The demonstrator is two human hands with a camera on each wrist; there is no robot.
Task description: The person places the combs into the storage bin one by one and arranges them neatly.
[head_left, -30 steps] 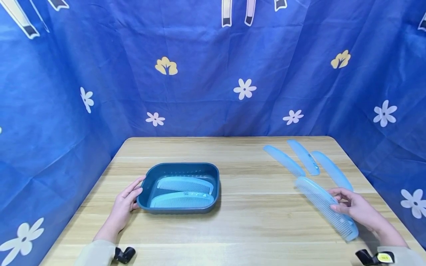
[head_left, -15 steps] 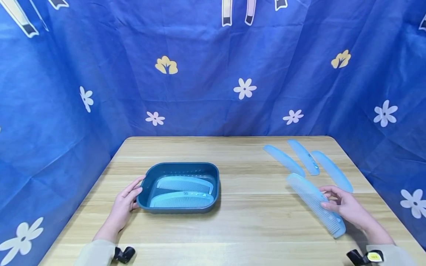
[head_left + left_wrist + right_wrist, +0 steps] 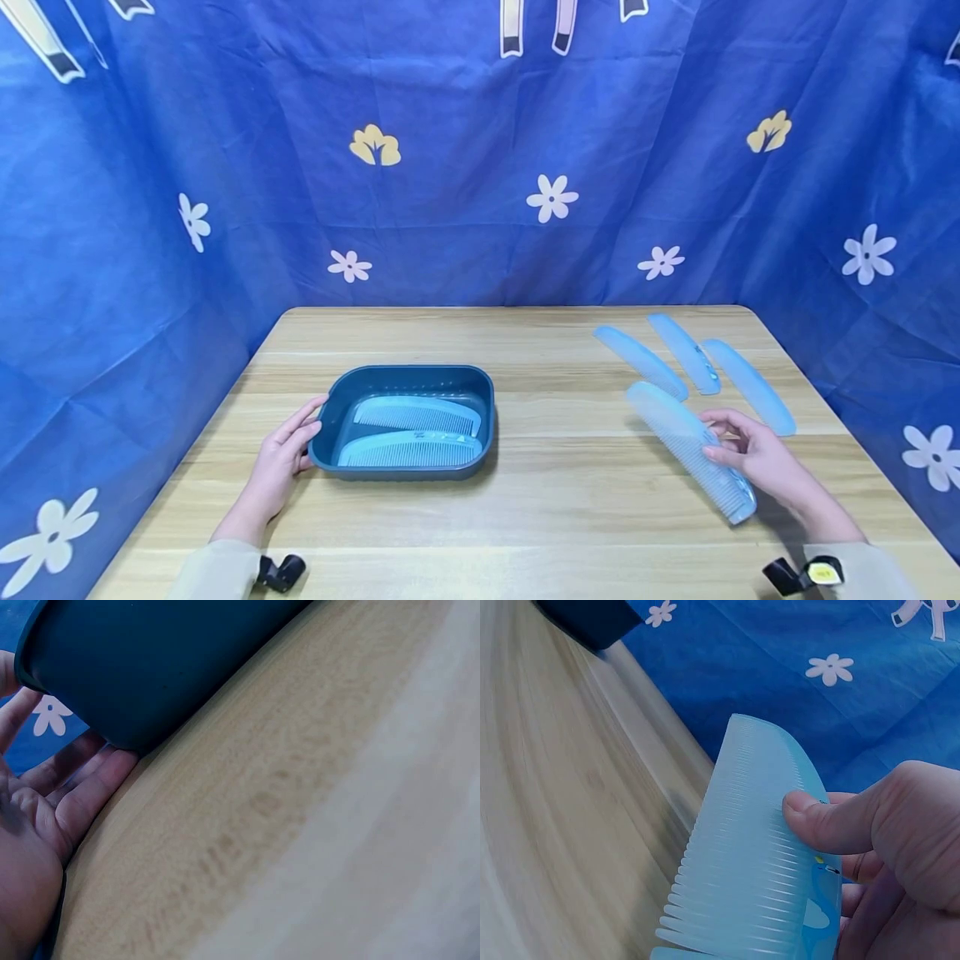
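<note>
Head view is showing a light-blue comb being gripped well to the right of a dark teal tub, its teeth facing the tub's side. The right hand is pinching it: in the right wrist view the thumb is pressing on the near face while the fingers are curling behind the spine. The comb appears to be hanging above the wooden table. The left hand is touching the tub's left end from outside, its fingers lying fairly straight against the wall; in the left wrist view, fingertips are meeting the tub's lower corner. Inside the tub, a rear comb and a front comb are lying nearly parallel, teeth toward the tub's near side. Three loose combs are resting slantwise on the table, to the right of the tub and mostly farther back. Behind the tub and to both sides of it, a blue cloth is hanging, with white flowers.
</note>
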